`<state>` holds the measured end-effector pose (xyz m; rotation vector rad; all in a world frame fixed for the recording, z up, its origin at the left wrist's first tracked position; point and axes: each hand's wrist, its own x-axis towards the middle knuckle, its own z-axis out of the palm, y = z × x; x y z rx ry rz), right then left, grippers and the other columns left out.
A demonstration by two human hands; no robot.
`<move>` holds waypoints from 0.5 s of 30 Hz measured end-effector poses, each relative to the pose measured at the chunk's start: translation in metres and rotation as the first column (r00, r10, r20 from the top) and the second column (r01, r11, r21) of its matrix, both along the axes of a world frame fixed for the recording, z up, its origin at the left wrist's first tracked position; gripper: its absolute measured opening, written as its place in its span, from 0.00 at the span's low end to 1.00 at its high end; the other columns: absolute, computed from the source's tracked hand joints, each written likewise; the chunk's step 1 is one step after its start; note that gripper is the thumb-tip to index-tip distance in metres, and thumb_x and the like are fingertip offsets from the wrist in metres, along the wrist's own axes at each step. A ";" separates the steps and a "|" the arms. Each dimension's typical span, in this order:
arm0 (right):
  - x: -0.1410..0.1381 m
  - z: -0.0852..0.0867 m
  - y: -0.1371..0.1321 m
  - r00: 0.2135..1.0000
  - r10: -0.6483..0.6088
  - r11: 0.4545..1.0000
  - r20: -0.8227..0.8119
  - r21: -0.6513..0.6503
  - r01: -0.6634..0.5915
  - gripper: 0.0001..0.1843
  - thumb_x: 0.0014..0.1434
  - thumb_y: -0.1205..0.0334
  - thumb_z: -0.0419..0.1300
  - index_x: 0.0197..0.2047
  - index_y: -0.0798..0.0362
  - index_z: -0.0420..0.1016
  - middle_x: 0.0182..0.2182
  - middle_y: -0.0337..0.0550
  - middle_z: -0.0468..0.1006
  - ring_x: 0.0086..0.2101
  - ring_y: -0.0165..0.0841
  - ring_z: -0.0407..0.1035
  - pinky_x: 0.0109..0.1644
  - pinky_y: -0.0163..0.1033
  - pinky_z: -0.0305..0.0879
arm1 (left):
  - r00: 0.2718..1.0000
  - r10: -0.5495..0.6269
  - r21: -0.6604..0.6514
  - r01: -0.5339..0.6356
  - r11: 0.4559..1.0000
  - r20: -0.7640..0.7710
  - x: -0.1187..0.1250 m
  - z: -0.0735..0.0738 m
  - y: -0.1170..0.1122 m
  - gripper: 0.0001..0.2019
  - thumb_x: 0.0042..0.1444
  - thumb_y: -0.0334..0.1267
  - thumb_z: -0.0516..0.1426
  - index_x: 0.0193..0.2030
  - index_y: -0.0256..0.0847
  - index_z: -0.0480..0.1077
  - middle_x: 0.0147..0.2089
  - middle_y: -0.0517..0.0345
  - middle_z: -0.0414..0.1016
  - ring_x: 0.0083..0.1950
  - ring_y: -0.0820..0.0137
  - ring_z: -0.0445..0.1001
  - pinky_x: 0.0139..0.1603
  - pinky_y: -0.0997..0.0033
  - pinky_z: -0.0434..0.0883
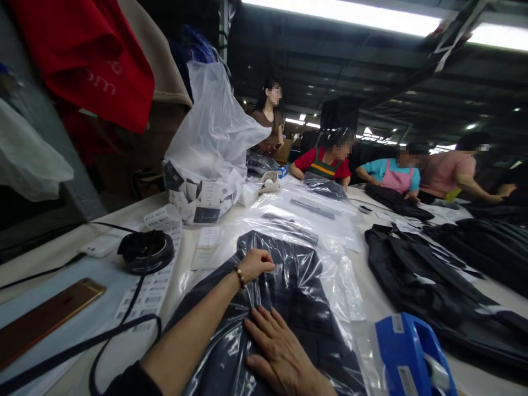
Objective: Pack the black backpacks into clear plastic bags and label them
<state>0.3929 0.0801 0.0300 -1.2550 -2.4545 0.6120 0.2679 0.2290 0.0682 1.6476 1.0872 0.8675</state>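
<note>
A dark folded garment inside a clear plastic bag [297, 286] lies on the table in front of me. My left hand [256, 264] reaches across it, fingers curled and pinching the plastic near the garment's top; a beaded bracelet circles the wrist. My right hand [278, 346] lies flat on the bag lower down, fingers spread and pressing the plastic.
A blue tape dispenser [408, 355] sits at the front right. A phone [45, 316], cables and a black round device [146, 250] lie left. A plastic bag of tags [206, 159] stands behind. Dark garments [437, 275] cover the right side, where several people work.
</note>
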 end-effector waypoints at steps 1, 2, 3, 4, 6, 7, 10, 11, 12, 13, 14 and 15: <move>0.000 -0.001 0.001 1.000 0.000 1.000 -0.005 -0.009 -0.001 0.30 0.60 0.44 0.51 0.63 0.44 0.56 0.62 0.44 0.56 0.62 0.41 0.48 0.65 0.53 0.43 | 1.000 -0.019 0.005 0.019 1.000 -0.019 0.003 -0.004 0.006 0.05 0.36 0.37 0.59 0.18 0.38 0.68 0.20 0.64 0.66 0.26 0.73 0.63 0.29 0.73 0.60; 0.000 -0.001 0.002 1.000 0.001 1.000 -0.005 -0.019 -0.001 0.31 0.59 0.43 0.51 0.63 0.44 0.56 0.62 0.44 0.56 0.62 0.41 0.49 0.65 0.53 0.43 | 0.999 -0.031 0.014 0.032 0.999 -0.038 0.006 -0.008 0.010 0.05 0.36 0.37 0.60 0.18 0.38 0.69 0.21 0.63 0.67 0.26 0.73 0.64 0.30 0.73 0.60; 0.000 -0.001 0.003 1.000 0.000 1.000 0.001 -0.030 0.000 0.31 0.59 0.43 0.51 0.63 0.44 0.56 0.62 0.44 0.56 0.62 0.41 0.49 0.65 0.53 0.42 | 0.998 -0.037 0.025 0.039 0.999 -0.057 0.008 -0.011 0.014 0.05 0.35 0.37 0.60 0.18 0.39 0.69 0.22 0.63 0.67 0.27 0.72 0.65 0.30 0.72 0.61; 0.001 0.000 0.004 1.000 -0.003 0.999 0.010 -0.043 0.004 0.31 0.59 0.42 0.50 0.62 0.45 0.57 0.62 0.44 0.56 0.62 0.41 0.48 0.65 0.53 0.42 | 0.997 -0.036 0.038 0.039 0.998 -0.074 0.010 -0.014 0.016 0.05 0.35 0.37 0.60 0.18 0.39 0.70 0.22 0.63 0.67 0.28 0.72 0.65 0.32 0.72 0.61; 0.001 0.000 0.006 1.000 0.000 0.997 0.029 -0.076 0.002 0.32 0.59 0.42 0.50 0.62 0.45 0.57 0.62 0.44 0.56 0.62 0.41 0.47 0.66 0.53 0.40 | 0.994 -0.024 0.062 0.030 0.998 -0.103 0.012 -0.020 0.020 0.05 0.36 0.37 0.61 0.18 0.39 0.71 0.24 0.63 0.67 0.30 0.71 0.66 0.33 0.72 0.62; 0.001 0.001 0.006 0.999 0.001 0.996 0.034 -0.089 0.002 0.32 0.59 0.42 0.50 0.63 0.45 0.57 0.63 0.44 0.55 0.63 0.41 0.46 0.66 0.53 0.40 | 0.993 -0.017 0.070 0.025 0.997 -0.115 0.013 -0.022 0.020 0.05 0.37 0.37 0.61 0.19 0.40 0.71 0.25 0.62 0.67 0.30 0.71 0.66 0.34 0.72 0.62; 0.001 0.001 0.006 0.999 0.005 0.995 0.031 -0.097 -0.002 0.31 0.59 0.42 0.50 0.63 0.45 0.56 0.63 0.43 0.54 0.63 0.40 0.45 0.66 0.52 0.39 | 0.989 -0.006 0.090 0.019 0.996 -0.145 0.015 -0.029 0.021 0.04 0.39 0.37 0.61 0.20 0.39 0.72 0.26 0.62 0.67 0.31 0.71 0.66 0.34 0.72 0.62; 0.001 0.001 0.006 1.000 0.002 0.996 0.027 -0.091 0.001 0.31 0.59 0.43 0.50 0.63 0.45 0.56 0.63 0.43 0.55 0.63 0.40 0.46 0.66 0.52 0.39 | 0.988 -0.003 0.097 0.018 0.995 -0.154 0.015 -0.032 0.022 0.04 0.40 0.37 0.60 0.21 0.39 0.72 0.26 0.62 0.67 0.31 0.71 0.67 0.34 0.72 0.63; 0.002 0.000 0.006 1.000 -0.001 0.997 0.023 -0.081 0.002 0.31 0.59 0.43 0.50 0.63 0.44 0.56 0.63 0.42 0.55 0.62 0.40 0.47 0.66 0.52 0.40 | 0.987 0.001 0.104 0.016 0.994 -0.163 0.016 -0.033 0.022 0.04 0.40 0.37 0.60 0.21 0.39 0.72 0.26 0.61 0.67 0.31 0.71 0.67 0.34 0.72 0.63; 0.002 -0.001 0.006 1.000 -0.003 0.998 0.018 -0.070 0.004 0.30 0.59 0.43 0.51 0.63 0.44 0.57 0.62 0.42 0.56 0.62 0.40 0.47 0.66 0.51 0.41 | 0.985 0.005 0.111 0.014 0.994 -0.173 0.016 -0.035 0.022 0.04 0.41 0.36 0.60 0.22 0.39 0.73 0.27 0.61 0.67 0.31 0.71 0.67 0.34 0.72 0.63; 0.002 -0.001 0.006 1.000 -0.005 0.998 0.013 -0.057 0.006 0.30 0.59 0.44 0.51 0.62 0.44 0.57 0.62 0.42 0.56 0.62 0.40 0.48 0.66 0.51 0.41 | 0.983 0.011 0.119 0.011 0.993 -0.183 0.016 -0.036 0.022 0.03 0.41 0.36 0.60 0.22 0.39 0.73 0.27 0.61 0.67 0.32 0.71 0.68 0.35 0.72 0.63; 0.002 -0.002 0.006 1.000 -0.008 0.999 0.009 -0.043 0.008 0.30 0.59 0.44 0.52 0.62 0.44 0.57 0.62 0.42 0.57 0.62 0.40 0.49 0.66 0.51 0.42 | 0.981 0.018 0.128 0.008 0.992 -0.195 0.016 -0.038 0.022 0.03 0.41 0.36 0.61 0.22 0.39 0.73 0.27 0.61 0.67 0.32 0.71 0.68 0.35 0.72 0.63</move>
